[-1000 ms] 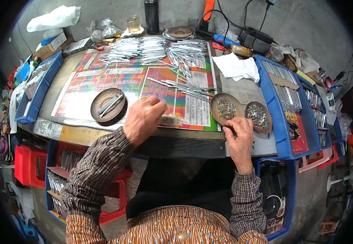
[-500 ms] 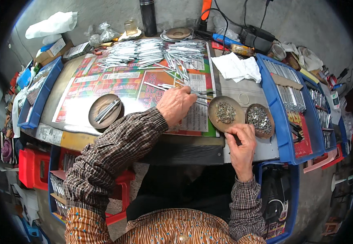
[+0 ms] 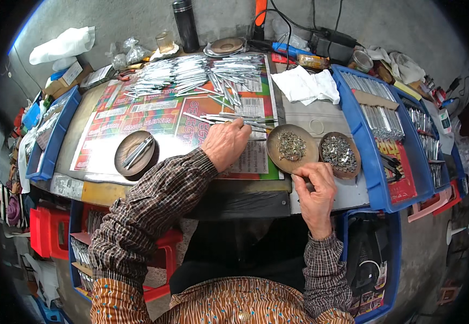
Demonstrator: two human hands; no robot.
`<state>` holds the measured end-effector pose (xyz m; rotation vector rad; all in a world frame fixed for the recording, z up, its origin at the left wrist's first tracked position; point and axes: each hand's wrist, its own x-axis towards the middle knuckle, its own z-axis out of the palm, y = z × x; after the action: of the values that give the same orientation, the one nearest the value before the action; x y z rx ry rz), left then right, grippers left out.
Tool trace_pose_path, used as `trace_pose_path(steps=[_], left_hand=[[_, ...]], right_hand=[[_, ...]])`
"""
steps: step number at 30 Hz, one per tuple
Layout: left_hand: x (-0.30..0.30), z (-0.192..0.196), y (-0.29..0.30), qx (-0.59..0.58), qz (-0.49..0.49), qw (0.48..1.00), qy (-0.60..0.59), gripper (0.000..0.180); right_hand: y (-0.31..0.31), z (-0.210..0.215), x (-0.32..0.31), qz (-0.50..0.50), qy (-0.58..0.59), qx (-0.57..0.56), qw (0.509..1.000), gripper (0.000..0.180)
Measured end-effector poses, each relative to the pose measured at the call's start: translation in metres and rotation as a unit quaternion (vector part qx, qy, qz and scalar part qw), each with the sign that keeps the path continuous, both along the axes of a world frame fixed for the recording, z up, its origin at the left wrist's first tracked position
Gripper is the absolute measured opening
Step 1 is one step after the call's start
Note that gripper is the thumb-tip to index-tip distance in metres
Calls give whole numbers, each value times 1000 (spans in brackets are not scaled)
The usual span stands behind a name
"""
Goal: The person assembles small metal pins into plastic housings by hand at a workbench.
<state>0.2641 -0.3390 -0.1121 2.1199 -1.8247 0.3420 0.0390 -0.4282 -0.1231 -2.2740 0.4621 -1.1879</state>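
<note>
My left hand [image 3: 225, 143] reaches across the colourful printed sheet [image 3: 153, 113] and its fingertips touch a small pile of thin silver metal rods [image 3: 240, 120]. Whether it grips one I cannot tell. My right hand [image 3: 315, 186] rests at the table's front edge, fingers curled on a small part I cannot make out, just below a round brown dish of small metal bits [image 3: 292, 148]. A second brown dish of shiny bits [image 3: 340, 154] stands to its right. Another brown dish [image 3: 135, 153] holding a few rods sits at the left.
More silver rods [image 3: 191, 73] lie heaped at the back. Blue trays [image 3: 372, 162] of rods line the right side, another blue tray [image 3: 51, 140] the left. A white cloth [image 3: 305, 85], a dark flask [image 3: 185, 24], cables and red stools [image 3: 48, 232] surround the bench.
My left hand has moved from beside the left dish rightward and away from me to the rod pile near the middle. My right hand stays by the dishes.
</note>
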Motion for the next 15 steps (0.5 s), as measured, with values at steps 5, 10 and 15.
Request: trace_pose_path(steps=[5, 10, 15], left_hand=[[-1, 1, 21, -22, 23, 999, 18, 8], [-24, 13, 50, -85, -33, 990, 109, 8], [-65, 29, 83, -127, -40, 951, 281, 13]], right_hand=[[4, 2, -1, 7, -10, 14, 1000, 10], [18, 2, -12, 4, -16, 57, 998, 11], [45, 12, -13, 72, -58, 146, 985, 9]])
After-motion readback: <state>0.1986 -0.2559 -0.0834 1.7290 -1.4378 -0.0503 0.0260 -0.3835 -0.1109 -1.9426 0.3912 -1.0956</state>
